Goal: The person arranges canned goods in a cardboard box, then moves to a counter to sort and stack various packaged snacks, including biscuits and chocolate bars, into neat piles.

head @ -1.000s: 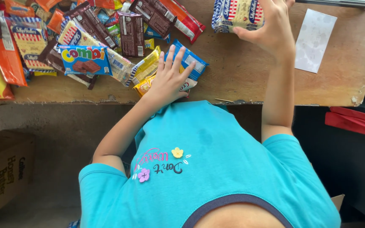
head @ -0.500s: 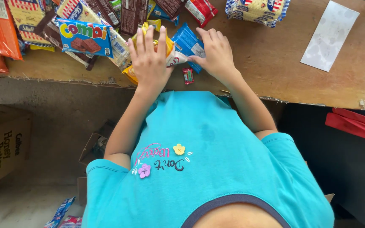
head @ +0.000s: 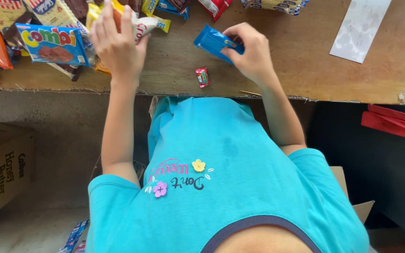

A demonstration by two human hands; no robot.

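My right hand (head: 253, 54) grips a small blue snack packet (head: 213, 42), lifted just off the wooden table (head: 305, 70). My left hand (head: 116, 44) lies flat, fingers spread, on yellow and white snack packets (head: 141, 26) at the edge of a pile of wrapped snacks. A blue biscuit pack (head: 52, 44) lies just left of that hand. A tiny red candy (head: 202, 77) sits on the table between my hands, near the front edge.
A white paper slip (head: 359, 28) lies at the table's right. A striped cracker pack (head: 273, 4) is at the top edge. A cardboard box (head: 3, 168) stands on the floor to the left. Red items (head: 394, 126) lie at the right.
My right hand took the blue packet and lifted it away from the pile. My left hand slid left, pushing the yellow packets along. The small red candy now lies in the open.
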